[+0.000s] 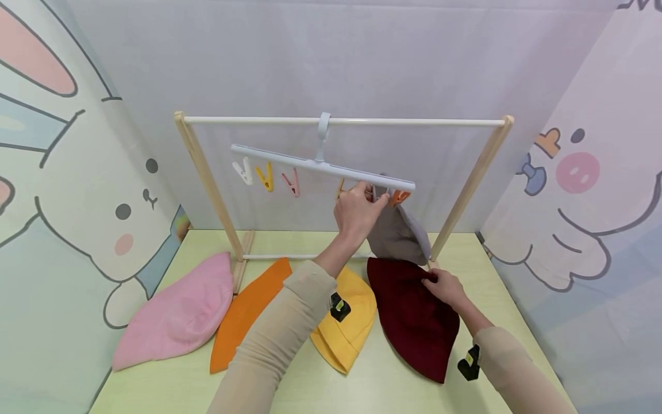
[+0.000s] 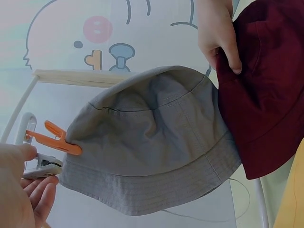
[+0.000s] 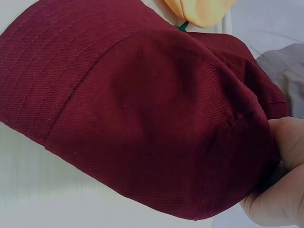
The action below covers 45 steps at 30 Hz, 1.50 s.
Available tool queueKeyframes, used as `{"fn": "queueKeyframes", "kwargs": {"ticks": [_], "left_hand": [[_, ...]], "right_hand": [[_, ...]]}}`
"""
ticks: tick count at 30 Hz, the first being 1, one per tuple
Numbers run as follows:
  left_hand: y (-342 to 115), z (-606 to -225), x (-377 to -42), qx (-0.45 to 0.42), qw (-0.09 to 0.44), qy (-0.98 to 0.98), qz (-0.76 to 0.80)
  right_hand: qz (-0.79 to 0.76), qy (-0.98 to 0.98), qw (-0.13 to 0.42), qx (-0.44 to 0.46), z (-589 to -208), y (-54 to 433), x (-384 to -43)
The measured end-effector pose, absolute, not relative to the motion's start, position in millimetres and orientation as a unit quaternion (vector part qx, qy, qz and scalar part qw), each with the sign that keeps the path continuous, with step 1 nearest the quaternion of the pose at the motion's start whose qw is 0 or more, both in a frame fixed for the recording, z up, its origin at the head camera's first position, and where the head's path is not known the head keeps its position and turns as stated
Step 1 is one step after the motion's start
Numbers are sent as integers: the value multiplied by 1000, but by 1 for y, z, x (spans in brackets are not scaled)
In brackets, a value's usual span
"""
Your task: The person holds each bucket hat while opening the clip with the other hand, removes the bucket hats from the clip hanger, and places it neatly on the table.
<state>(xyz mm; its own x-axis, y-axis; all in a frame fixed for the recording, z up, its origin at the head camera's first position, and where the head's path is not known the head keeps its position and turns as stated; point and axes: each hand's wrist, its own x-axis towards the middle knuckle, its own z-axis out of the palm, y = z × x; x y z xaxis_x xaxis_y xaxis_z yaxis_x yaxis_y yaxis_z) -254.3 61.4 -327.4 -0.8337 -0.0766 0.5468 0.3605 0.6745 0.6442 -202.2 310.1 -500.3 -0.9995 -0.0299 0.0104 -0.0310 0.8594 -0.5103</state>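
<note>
My left hand [image 1: 358, 211] is up at the right half of a tilted light-blue hanger [image 1: 279, 156]. In the left wrist view its thumb and fingers pinch a pale clothespin [image 2: 47, 166] at the edge of a grey bucket hat [image 2: 152, 133]. An orange clothespin [image 2: 61, 141] just beside it bites the same hat, which hangs below the hanger. My right hand [image 1: 446, 288] grips a dark red bucket hat [image 1: 414, 322] by its crown, thumb on one side. The right wrist view shows that hat's stitched brim close up; part of the right fingers is hidden behind the cloth.
The hanger hooks over the white bar [image 1: 414, 122] of a wooden-legged rack. White [image 1: 244, 171], yellow [image 1: 265, 177] and pink clothespins [image 1: 292, 183] hang on its left half. Pink [image 1: 181, 316], orange [image 1: 248, 316] and yellow hats [image 1: 357, 305] lie on the table [image 1: 393, 397].
</note>
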Motion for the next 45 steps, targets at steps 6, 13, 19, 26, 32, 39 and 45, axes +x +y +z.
{"fn": "queueKeyframes", "kwargs": {"ticks": [6, 13, 19, 26, 32, 39, 45], "left_hand": [[61, -327, -254, -82, 276, -871, -397], [61, -324, -253, -87, 275, -869, -402], [60, -322, -254, -87, 278, -869, -400], [60, -322, -255, -91, 290, -871, -385], [60, -322, -255, -91, 284, -871, -390], [58, -323, -255, -91, 275, -873, -391], [58, -323, -253, -88, 271, -876, -388]], "right_hand": [[252, -967, 1, 25, -502, 313, -207], [235, -972, -17, 24, -502, 319, -211], [228, -972, -43, 29, -498, 325, -215], [208, -976, -54, 37, -496, 330, -219], [193, -979, -56, 35, -496, 332, -220], [184, -981, -65, 5, -500, 335, -222], [180, -981, -70, 6, -502, 338, -223]]}}
